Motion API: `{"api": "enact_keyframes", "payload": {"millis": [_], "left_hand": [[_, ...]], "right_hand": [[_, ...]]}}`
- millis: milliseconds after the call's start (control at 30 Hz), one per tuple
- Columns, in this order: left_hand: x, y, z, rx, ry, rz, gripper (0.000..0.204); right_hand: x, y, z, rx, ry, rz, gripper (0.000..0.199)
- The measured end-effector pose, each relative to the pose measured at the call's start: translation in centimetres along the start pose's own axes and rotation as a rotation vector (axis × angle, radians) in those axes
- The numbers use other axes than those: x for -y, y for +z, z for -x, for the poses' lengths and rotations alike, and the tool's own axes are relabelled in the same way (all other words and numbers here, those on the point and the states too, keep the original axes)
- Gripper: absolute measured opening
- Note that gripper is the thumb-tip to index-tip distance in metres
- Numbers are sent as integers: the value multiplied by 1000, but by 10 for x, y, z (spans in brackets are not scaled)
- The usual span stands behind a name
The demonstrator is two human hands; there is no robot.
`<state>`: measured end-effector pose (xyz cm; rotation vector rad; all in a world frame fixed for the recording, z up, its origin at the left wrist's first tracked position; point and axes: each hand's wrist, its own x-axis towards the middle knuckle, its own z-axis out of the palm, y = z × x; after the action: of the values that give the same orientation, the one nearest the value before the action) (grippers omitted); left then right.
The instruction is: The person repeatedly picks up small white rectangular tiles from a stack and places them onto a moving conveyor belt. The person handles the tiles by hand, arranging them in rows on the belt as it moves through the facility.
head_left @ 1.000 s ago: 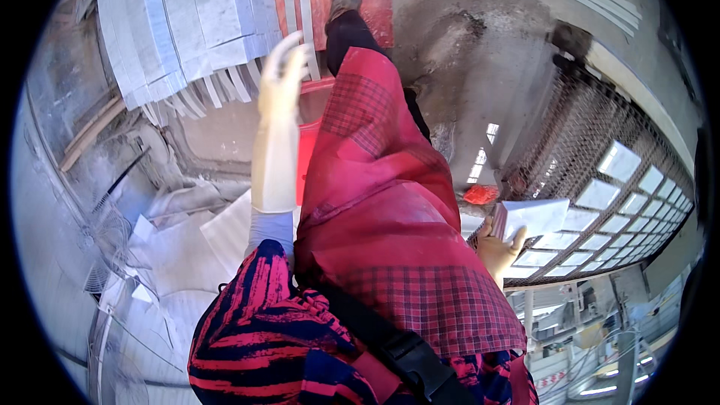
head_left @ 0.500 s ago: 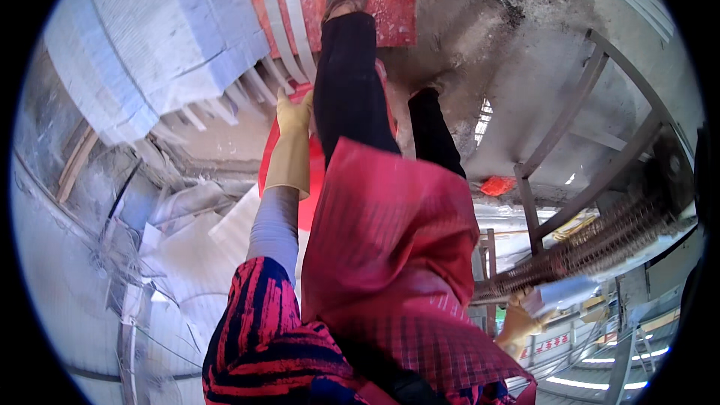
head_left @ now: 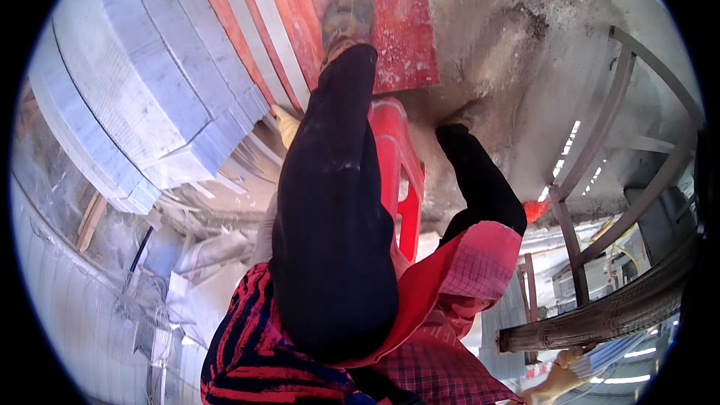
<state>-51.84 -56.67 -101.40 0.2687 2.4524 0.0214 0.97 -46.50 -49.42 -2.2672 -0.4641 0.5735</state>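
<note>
Down past the raised black-trousered knee (head_left: 334, 240), left hand (head_left: 285, 126) in a pale glove, mostly hidden, reaching beside the stacked grey sheets (head_left: 142, 105) near the red stool (head_left: 401, 172); grip impossible to tell. At lower right, right hand (head_left: 559, 379) closed around a pale flat piece (head_left: 611, 352), beside the metal frame (head_left: 592, 180).
</note>
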Motion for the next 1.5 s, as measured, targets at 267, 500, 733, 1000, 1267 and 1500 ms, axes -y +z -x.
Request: {"api": "enact_keyframes", "payload": {"millis": [267,500,733,1000,1267,1500], "left_hand": [[5,-9,4,-55,36,53,88],[37,3,3,-18,146,251,51],[53,2,-12,144,144,475,28],[47,-71,19,292,242,593,29],[43,-173,62,55,621,866,39],[2,-312,83,-278,967,826,42]], "right_hand": [[12,-38,14,-62,-79,-34,63],[20,-68,-2,35,-54,-96,53],[25,-71,-25,107,64,-51,58],[27,-64,-35,32,20,95,75],[43,-69,-23,-68,-229,493,97],[33,-77,-41,12,-263,465,98]]}}
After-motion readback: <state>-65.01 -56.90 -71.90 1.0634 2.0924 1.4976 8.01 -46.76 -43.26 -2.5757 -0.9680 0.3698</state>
